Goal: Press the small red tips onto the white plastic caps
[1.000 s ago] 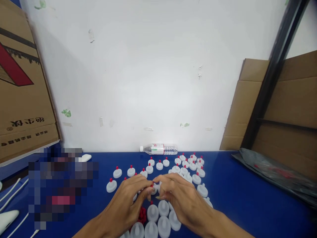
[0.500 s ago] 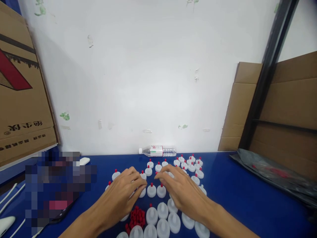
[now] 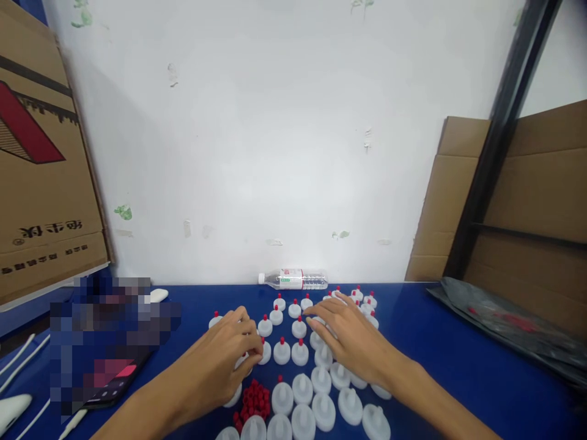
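Note:
On the blue table stand many round white nozzle caps [image 3: 281, 352], several with small red tips on their spouts. My left hand [image 3: 229, 351] is closed at the left of the group, its curled fingers on a white nozzle cap [image 3: 244, 365] that they partly hide. Over the right side of the group is my right hand [image 3: 351, 333], fingers stretched forward and apart, with nothing seen in them. A pile of loose red tips [image 3: 255, 400] lies in front of my left hand. Near me, white caps without red tips [image 3: 303, 421] sit close together.
A clear plastic bottle [image 3: 296, 279] lies against the wall. A phone [image 3: 107, 385], partly blurred out, and white cables are at the left, beside a large carton [image 3: 46, 183]. A dark plastic bag [image 3: 499, 315] lies at the right, near cardboard sheets [image 3: 452, 189].
My hands have moved apart: the left a little to the left and the right to the right. A red-tipped cap now shows between them. My right fingers have opened out.

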Tool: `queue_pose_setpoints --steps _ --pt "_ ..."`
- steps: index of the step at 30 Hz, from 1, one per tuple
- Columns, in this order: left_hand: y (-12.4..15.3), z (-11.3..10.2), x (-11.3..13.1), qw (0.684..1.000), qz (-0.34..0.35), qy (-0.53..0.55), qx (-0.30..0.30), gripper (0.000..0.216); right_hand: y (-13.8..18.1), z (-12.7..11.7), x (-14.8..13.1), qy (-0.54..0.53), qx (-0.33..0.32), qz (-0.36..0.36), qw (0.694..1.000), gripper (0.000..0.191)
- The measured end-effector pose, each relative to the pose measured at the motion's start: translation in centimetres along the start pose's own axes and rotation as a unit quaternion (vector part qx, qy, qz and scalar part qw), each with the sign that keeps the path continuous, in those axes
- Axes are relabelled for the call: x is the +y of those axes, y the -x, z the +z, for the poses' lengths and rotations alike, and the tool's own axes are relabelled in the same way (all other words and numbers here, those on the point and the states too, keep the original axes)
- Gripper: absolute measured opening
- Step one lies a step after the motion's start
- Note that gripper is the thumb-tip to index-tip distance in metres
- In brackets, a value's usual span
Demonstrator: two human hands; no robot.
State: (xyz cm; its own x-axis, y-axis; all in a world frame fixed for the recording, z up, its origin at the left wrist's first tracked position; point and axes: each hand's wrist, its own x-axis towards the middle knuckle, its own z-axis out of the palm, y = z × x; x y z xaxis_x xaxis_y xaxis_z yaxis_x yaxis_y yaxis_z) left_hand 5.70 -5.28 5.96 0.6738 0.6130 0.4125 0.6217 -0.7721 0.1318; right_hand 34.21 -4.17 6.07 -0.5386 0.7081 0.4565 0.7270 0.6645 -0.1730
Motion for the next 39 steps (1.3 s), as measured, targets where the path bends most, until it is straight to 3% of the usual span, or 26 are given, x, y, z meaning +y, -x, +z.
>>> queue_pose_setpoints --steps 5,13,19,25,29,35,39 --pt "0.8 -0.6 -0.4 0.998 -0.023 0.039 -0.047 0.017 0.0 0.3 1.3 0.042 -0.020 0.028 0.999 0.009" --pt "0.5 0.8 -0.3 0.998 0.003 0.031 -0.045 0.027 0.2 0.8 1.2 0.052 -0.076 0.046 0.995 0.005" --pt "0.4 2.2 -0.8 0.999 0.005 0.018 -0.039 0.028 0.1 0.8 1.2 0.031 -0.097 0.072 0.992 0.016" --pt "0.2 0.7 0.5 0.997 -0.035 0.047 -0.058 0.017 -0.1 0.8 1.3 0.017 -0.114 0.094 0.989 0.013" --pt "-0.2 -0.3 1.2 0.996 -0.052 0.067 -0.010 0.016 -0.1 0.3 1.0 0.014 -0.103 0.091 0.990 0.021" --pt "-0.6 1.1 1.3 0.983 -0.023 0.119 0.137 0.027 0.1 -0.3 0.0 -0.032 0.031 0.085 0.995 0.017" --pt "-0.7 1.7 1.7 0.963 0.013 0.142 0.231 0.023 0.3 -0.2 -1.5 -0.060 0.063 -0.003 0.996 0.026"
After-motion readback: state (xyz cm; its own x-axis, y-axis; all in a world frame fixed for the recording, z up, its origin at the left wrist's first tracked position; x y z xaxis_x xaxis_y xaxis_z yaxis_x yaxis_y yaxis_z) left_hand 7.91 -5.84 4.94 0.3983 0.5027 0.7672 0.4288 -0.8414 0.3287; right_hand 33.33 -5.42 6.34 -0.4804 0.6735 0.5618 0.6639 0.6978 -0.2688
